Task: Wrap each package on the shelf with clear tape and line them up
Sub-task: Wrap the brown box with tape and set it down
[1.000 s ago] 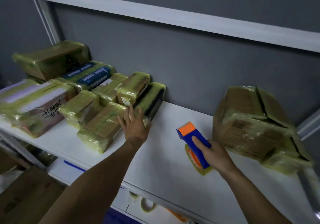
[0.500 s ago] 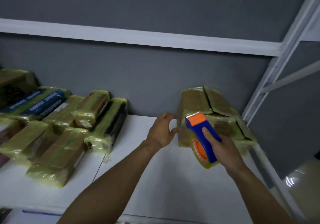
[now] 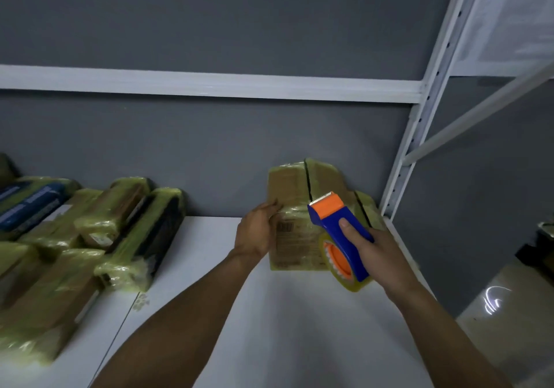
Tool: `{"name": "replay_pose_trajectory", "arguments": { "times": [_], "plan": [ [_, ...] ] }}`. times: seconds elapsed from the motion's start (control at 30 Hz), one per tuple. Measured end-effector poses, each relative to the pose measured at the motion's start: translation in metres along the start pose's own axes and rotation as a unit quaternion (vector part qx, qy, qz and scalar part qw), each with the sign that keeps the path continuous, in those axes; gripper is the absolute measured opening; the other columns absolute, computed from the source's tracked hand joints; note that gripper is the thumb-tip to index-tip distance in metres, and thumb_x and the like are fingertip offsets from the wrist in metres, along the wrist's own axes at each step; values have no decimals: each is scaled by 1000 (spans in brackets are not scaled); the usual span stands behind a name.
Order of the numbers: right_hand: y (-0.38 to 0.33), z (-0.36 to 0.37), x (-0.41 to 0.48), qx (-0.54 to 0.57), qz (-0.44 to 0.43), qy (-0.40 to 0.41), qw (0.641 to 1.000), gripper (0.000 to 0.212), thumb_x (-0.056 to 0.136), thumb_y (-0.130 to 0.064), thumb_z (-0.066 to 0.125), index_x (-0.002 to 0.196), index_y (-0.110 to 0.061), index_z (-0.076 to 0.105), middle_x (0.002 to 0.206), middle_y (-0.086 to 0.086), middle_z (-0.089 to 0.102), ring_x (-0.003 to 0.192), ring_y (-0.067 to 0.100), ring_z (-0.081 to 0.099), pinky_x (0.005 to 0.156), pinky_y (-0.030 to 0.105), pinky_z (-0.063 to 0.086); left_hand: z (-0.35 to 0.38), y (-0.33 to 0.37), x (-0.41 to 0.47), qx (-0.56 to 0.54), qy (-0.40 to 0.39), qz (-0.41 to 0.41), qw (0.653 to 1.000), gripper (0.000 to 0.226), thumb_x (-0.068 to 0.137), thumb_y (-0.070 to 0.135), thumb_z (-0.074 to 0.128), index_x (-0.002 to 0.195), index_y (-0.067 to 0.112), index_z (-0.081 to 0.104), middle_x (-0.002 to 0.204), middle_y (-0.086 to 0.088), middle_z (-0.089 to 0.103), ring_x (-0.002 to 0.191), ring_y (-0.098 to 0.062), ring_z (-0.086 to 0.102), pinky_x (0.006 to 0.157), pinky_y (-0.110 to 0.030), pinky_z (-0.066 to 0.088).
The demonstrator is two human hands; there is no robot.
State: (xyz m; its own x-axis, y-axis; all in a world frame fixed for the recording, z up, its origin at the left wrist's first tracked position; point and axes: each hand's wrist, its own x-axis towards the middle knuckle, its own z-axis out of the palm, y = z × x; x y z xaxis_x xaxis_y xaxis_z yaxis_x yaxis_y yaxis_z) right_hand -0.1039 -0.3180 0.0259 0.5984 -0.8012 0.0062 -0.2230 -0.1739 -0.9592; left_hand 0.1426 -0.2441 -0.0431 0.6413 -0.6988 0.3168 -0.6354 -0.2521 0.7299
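White shelf [image 3: 299,327] against grey wall [image 3: 209,147] carries tape-wrapped packages [image 3: 135,210]

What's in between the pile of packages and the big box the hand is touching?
Just bare white shelf, in the head view, then the left hand holding the box by its left edge.

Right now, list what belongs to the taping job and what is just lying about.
Job: box held by left hand; dispenser in right hand; wrapped packages; shelf.
Lying about: rack post; wall; scraps on shelf.
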Motion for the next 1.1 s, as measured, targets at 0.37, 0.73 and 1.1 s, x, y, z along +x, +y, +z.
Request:
{"name": "replay_pose_trajectory", "arguments": {
  "times": [0.37,0.73,1.1],
  "plan": [
    [-19,30,22,-33,-32,-71,996,73,61,-91,62,60,-18,68,62,11,68,51,15,63,55,28,43,-88,-52,-56,0,180,47,982,40,99,10,44,135,11,62,141,-2,57,136,-14,48,117,-44,36],
    [-44,39,31,-20,-108,-83,990,60,77,-82,63,90,-25,76,84,0,77,78,21,74,79,48,57,-70,-28,-47,11,85,-110,990,59,83,62,71,131,27,65,148,6,45,150,-9,7,126,-34,2],
    [-72,71,41,-48,-103,-176,978,75,68,-87,60,66,-12,67,64,10,66,57,20,64,64,35,46,-115,-20,-93,-151,-63,-58,985,45,95,15,69,138,24,62,155,15,41,148,1,25,122,-29,25]
  ]
}}
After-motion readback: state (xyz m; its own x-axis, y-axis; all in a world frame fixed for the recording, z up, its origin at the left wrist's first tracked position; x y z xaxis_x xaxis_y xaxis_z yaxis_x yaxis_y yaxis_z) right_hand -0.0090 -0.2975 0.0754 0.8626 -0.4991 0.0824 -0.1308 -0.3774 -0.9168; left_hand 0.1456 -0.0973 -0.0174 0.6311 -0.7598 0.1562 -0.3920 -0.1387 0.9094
